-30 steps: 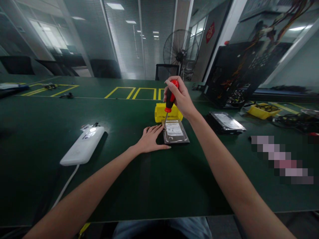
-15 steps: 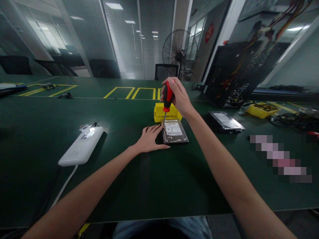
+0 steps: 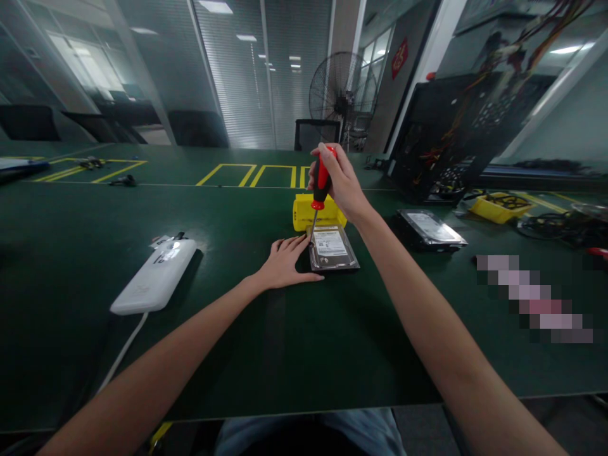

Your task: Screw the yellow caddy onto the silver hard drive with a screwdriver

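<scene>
A hard drive (image 3: pixel 332 247) with a white label lies flat on the green table (image 3: pixel 304 342) in front of me. My left hand (image 3: pixel 285 263) rests flat beside its left edge, fingers stretched out and touching the drive. My right hand (image 3: pixel 339 183) is closed around the handle of a red and black screwdriver (image 3: pixel 321 183), held upright. The screwdriver's thin shaft points down onto the drive's far left corner.
A yellow parts box (image 3: pixel 304 212) stands just behind the drive. A second hard drive (image 3: pixel 430 228) lies to the right, a white power bank (image 3: pixel 156 278) with cable to the left. An open black computer case (image 3: pixel 456 139), a yellow tray (image 3: pixel 498 206) and tangled cables occupy the far right.
My right hand has turned slightly on the screwdriver handle and sits a little lower; the left hand and the drive stay where they were.
</scene>
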The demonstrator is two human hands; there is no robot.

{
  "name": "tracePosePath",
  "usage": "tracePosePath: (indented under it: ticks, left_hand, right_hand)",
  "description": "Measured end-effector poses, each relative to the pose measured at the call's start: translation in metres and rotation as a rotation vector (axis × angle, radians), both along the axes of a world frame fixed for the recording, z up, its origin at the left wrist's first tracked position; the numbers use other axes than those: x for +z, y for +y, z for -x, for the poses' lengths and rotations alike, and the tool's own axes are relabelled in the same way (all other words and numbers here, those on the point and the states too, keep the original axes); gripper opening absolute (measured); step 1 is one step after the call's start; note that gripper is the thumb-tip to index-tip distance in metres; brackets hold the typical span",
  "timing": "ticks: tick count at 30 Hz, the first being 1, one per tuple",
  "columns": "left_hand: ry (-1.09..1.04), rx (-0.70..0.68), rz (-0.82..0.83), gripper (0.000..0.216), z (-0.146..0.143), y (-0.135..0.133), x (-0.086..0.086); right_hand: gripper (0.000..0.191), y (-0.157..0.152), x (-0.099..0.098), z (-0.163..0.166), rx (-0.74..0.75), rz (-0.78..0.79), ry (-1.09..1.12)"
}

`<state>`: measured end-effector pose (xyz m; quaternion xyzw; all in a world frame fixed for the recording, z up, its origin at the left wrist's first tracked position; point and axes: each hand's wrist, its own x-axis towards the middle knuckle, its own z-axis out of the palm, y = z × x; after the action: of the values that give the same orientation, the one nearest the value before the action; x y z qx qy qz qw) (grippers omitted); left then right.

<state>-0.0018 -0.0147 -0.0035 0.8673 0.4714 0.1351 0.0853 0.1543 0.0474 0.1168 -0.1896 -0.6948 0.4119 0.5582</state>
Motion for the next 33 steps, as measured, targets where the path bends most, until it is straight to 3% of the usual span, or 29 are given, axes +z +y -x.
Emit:
tracePosePath:
  ticks: [16,26,33]
  left_hand:
    - [0.0,0.004,0.006,0.105,-0.0001,0.0003,-0.0001]
    - [-0.003,0.0,-0.015,0.105,-0.0006,0.0007,-0.002]
    - [-0.006,0.004,0.0,0.105,-0.0001,0.001,-0.0021]
  right_hand:
    - [0.038,-0.0042,-0.0022,0.0014,-0.068,-0.048,-0.082]
    - [0.045,0.0027,-0.0066,0.0005,-0.185,-0.102,-0.131]
    - [0.041,-0.0013,-0.0055,0.0002,-0.107,-0.041,-0.105]
